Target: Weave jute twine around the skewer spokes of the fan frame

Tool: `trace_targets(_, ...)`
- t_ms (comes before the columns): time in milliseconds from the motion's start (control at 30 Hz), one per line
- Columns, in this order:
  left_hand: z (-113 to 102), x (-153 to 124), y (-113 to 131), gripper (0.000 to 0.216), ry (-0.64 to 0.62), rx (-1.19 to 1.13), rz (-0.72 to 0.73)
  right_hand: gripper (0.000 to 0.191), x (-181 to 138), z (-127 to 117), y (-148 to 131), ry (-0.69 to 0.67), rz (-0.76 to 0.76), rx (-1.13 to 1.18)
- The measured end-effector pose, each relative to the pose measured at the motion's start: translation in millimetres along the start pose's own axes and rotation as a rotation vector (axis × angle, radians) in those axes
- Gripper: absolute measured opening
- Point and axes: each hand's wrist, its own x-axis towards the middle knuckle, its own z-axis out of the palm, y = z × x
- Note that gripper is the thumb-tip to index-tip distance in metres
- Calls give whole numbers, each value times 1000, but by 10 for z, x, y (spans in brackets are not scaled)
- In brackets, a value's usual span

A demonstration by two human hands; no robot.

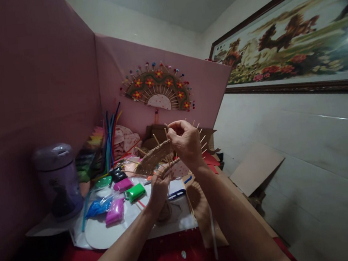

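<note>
Between my two hands I hold up a half-round woven fan [152,160], a band of brown twine wound through thin wooden sticks that poke out past its outer edge. My left hand [161,187] grips its lower part, near the pale dotted base [179,169]. At the top edge, the thumb and fingers of my right hand [183,140] are pinched together by one of the sticks. My right hand hides part of the woven band. Below my left hand, a roll of brown twine [164,212] is partly covered by the wrist.
Packets of coloured clay, such as a green one [135,192], lie on the white board [99,236]. A lilac flask [58,180] stands left. Pipe cleaners [110,140] stand behind. A blue cutter [177,194] lies near the fan. A decorated fan [159,86] hangs on the pink panel.
</note>
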Motion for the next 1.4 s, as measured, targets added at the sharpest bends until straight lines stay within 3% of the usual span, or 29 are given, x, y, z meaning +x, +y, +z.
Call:
trace_targets(200,-2,25,-64,30,34,-23,11,11,-54,-90,-31,-11,-70,4)
trace_targets(567,45,-11,34,33,-45,39,70,12,-64,-120,-45,-20,-153,-109)
trace_targets(1000,35,-10,45,40,-45,26,20,7,-39,-202,-101,-126,-391,-235)
trace_targets(1400,72,-19,101,43,-29,16,28,20,45,-240,-63,-213,-588,-399)
